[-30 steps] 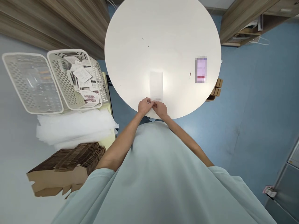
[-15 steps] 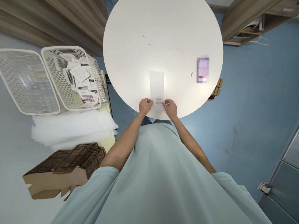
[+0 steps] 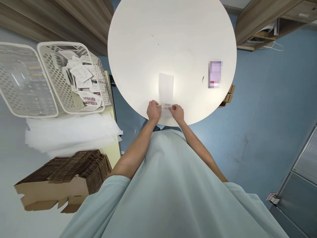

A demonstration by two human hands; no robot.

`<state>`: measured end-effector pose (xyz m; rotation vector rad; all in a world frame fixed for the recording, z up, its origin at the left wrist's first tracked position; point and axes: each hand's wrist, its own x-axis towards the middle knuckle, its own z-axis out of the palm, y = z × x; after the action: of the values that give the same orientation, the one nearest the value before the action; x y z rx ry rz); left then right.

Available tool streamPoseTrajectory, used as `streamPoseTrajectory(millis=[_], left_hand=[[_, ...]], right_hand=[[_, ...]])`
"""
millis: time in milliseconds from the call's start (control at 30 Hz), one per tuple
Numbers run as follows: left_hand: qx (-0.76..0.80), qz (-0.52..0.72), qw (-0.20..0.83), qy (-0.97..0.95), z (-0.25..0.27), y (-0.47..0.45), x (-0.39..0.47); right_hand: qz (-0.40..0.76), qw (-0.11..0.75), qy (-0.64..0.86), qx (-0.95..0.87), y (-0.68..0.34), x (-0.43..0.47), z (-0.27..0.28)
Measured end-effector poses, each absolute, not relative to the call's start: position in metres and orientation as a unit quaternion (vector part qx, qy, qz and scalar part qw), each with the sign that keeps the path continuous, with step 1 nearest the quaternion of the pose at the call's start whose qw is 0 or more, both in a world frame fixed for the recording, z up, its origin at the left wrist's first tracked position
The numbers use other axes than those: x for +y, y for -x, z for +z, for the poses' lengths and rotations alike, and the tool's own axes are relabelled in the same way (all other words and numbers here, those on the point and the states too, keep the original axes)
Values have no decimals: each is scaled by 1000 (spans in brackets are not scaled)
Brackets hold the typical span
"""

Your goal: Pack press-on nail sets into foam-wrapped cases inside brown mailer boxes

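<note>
A narrow, translucent white sheet [image 3: 166,86] lies lengthwise on the round white table [image 3: 188,29], close to its near edge. At the sheet's near end, a small flat item with dark pinkish marks [image 3: 166,106] shows through, seemingly under or within a layer of it; its kind is too faint to tell. My left hand [image 3: 154,111] is closed at the left edge of that end, fingertips pinching the sheet. On the opposite edge, my right hand [image 3: 177,112] pinches the sheet between thumb and fingers, touching the marked part.
A blurred-out phone-like rectangle [image 3: 215,74] lies at the table's right, beside a small dark speck [image 3: 202,79]. To the left stand a white basket of printed packets [image 3: 81,73], another basket with clear plastic packs [image 3: 27,79], stacked white sheets [image 3: 71,134] and flattened cardboard boxes [image 3: 66,181].
My right hand has shifted left, closer to my left hand, along the sheet's near end. The marked item sits slightly higher in view, and the whole view has shifted a little.
</note>
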<state>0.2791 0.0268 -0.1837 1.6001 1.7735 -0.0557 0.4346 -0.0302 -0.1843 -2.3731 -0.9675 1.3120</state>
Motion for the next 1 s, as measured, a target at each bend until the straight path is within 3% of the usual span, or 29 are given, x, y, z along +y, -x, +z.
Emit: streamPoseTrajectory(millis=[133, 333, 667, 867, 1000], left_hand=[[560, 28, 346, -752, -186, -275, 24], [379, 23, 408, -830, -180, -262, 16], [367, -47, 401, -838, -177, -259, 8], [392, -39, 411, -822, -172, -264, 13], [412, -30, 425, -805, -170, -267, 19]], right_hand=[[460, 140, 818, -317, -433, -28, -184], [473, 173, 812, -294, -436, -28, -186], [583, 239, 761, -155, -444, -40, -186], [445, 126, 784, -413, -456, -49, -168], [394, 81, 699, -591, -464, -52, -160]])
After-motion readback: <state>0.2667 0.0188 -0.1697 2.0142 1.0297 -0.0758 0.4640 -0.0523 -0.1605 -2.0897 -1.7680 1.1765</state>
